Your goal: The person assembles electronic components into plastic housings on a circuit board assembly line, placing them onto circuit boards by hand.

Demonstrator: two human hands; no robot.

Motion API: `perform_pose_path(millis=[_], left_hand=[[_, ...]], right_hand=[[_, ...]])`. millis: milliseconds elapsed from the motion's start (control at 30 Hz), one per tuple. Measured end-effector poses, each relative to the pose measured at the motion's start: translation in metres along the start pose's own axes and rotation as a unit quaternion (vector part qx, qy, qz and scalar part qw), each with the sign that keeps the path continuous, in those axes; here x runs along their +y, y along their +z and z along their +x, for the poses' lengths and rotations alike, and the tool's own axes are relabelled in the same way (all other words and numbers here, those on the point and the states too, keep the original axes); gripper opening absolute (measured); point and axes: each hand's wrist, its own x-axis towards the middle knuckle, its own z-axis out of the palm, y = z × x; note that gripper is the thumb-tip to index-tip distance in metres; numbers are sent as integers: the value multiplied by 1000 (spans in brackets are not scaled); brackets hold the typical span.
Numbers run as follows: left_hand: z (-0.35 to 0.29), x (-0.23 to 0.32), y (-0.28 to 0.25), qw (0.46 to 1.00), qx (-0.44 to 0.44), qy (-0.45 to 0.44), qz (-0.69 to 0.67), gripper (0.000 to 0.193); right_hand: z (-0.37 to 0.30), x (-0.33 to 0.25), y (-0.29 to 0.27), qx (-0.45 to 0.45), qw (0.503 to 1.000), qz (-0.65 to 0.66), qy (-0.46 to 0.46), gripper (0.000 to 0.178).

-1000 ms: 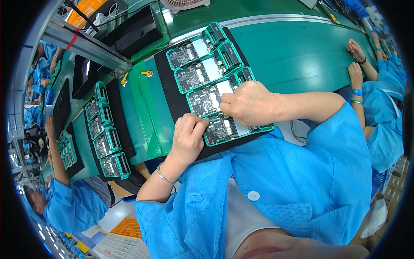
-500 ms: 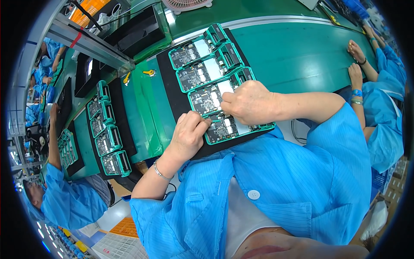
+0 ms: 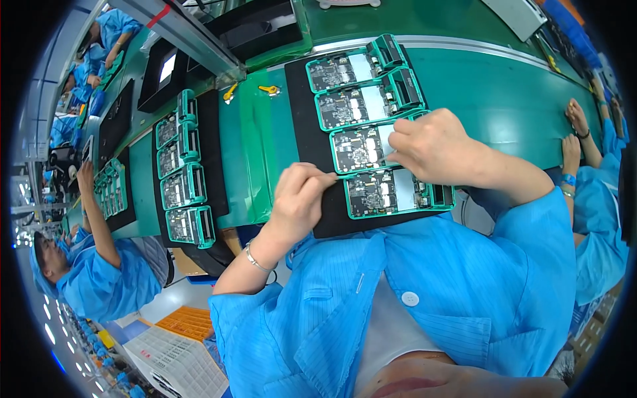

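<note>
Head camera, looking down: a green workbench (image 3: 491, 86) fills the middle, and on its black mat (image 3: 307, 126) lies a slanting row of four open green casings with bare circuit boards (image 3: 342, 107). The hands are at the two nearest the body. The right hand (image 3: 434, 147) curls over the right part of the second casing (image 3: 358, 149); its fingertips are hidden, so I cannot tell what, if anything, it grasps. The left hand (image 3: 298, 197) has thumb and forefinger drawn together at the upper left corner of the nearest casing (image 3: 366, 197); whether they grip the rim or only touch it, I cannot tell. With the casings so close-set, a sideways push at that corner could shift the neighbour, and a dropped wrist or slipping fingertip could press on exposed components. The right hand itself blocks the view of its own contact. Around them, a metal post (image 3: 199, 40) rises at upper left, another row of casings (image 3: 179, 189) lies farther left, and a small yellow piece (image 3: 269, 89) sits beyond the left hand.
</note>
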Motion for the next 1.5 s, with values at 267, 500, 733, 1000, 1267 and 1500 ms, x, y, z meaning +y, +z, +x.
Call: perform_pose_path(millis=[267, 500, 733, 1000, 1267, 1500], left_hand=[[-8, -14, -3, 996, 23, -83, 8, 18], [6, -16, 1, 995, 28, -92, 14, 15], [12, -16, -4, 995, 21, -97, 28, 14], [8, -32, -13, 985, -20, -165, 41, 16], [7, -24, -11, 963, -43, -266, -6, 32], [5, -32, 7, 943, -18, -329, -53, 35]], right_hand=[[9, 9, 3, 42, 999, 9, 18, 23], [7, 21, -2, 35, 997, -13, 75, 17], [6, 30, 2, 83, 993, -1, 83, 22], [-10, 88, 0, 123, 872, 360, 309, 24], [-63, 98, 51, 127, 738, 508, 425, 38], [-53, 88, 52, 168, 616, 611, 467, 44]])
